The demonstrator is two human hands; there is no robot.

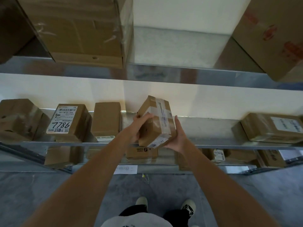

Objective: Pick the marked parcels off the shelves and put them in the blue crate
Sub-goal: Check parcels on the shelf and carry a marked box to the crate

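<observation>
A small brown cardboard parcel [155,122] with clear tape and a white label is tilted in the air just in front of the middle shelf [213,128]. My left hand [139,125] grips its left side, fingers curled over the top face. Against its right side and lower corner lies my right hand [177,138], cupped, with the fingers pointing up. The blue crate is not in view.
On the same shelf stand a parcel marked 7786 [68,122], a plain box [106,120], a crumpled box [18,120] at far left and a labelled box [275,128] at right. Large cartons [78,30] fill the upper shelf. More parcels [142,152] sit on the shelf below.
</observation>
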